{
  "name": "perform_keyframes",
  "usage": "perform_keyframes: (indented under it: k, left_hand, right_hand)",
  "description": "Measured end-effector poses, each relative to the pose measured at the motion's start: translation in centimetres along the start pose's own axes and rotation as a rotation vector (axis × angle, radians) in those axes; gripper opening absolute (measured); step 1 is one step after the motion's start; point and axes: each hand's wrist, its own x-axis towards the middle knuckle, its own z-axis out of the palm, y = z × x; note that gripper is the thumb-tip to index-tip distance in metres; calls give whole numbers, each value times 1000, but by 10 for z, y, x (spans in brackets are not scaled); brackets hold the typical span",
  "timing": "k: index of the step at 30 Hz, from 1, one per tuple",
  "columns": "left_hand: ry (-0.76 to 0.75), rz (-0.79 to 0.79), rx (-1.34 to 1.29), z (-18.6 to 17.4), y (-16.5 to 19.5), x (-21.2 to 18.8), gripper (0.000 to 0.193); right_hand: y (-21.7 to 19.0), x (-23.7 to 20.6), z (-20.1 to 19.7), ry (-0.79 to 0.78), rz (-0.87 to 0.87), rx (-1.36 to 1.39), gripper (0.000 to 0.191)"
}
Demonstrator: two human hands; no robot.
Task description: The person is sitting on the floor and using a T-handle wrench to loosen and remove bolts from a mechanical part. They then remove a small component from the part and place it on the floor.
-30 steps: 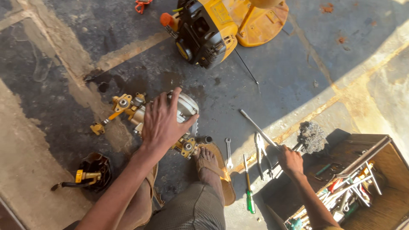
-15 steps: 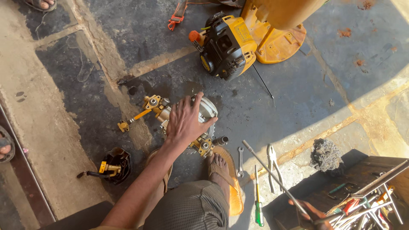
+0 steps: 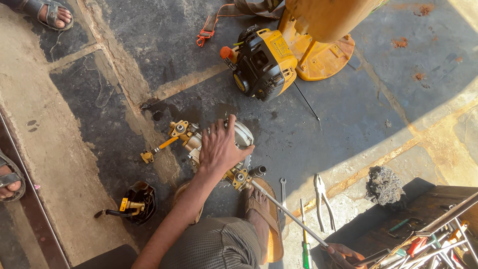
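Note:
My left hand (image 3: 219, 147) lies flat, fingers spread, on a round silver pump part with brass fittings (image 3: 243, 133) on the floor. At the bottom edge my right hand (image 3: 342, 254) grips a long metal rod (image 3: 289, 213). The rod's far tip reaches the brass fitting (image 3: 239, 177) beside my left wrist. My sandalled foot (image 3: 261, 219) rests just under the rod.
A yellow and black engine (image 3: 261, 62) and a yellow cover (image 3: 323, 57) lie ahead. A spanner (image 3: 283, 192), pliers (image 3: 321, 192) and a green screwdriver (image 3: 304, 246) lie near an open toolbox (image 3: 428, 234). A black bowl (image 3: 139, 201) sits left. Other people's sandalled feet (image 3: 45, 12) stand nearby.
My right hand has left the toolbox area, taken hold of the long rod and swung its tip to the brass fitting. My left hand stays on the pump part.

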Motion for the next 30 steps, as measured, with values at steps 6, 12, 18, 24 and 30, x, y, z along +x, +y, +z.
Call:
perform_keyframes:
  k: [6,12,18,24,30]
  left_hand:
    - [-44,-17,-16,-1,-2,1,109]
    - [-66,-33,-27,-4,-2,-1,107]
    - [-61,-29,-22,0,-3,1,112]
    - [-59,-20,-3,1,-7,1,114]
    - [-71,-29,-14,6,-11,1,114]
  right_hand:
    - [-17,9,6,-23,18,2,46]
    - [-30,11,11,-44,36,16,44]
    - [-36,11,13,-50,54,24,41]
    - [-37,10,15,-76,68,32,39]
    - [-28,8,13,-146,86,88,37]
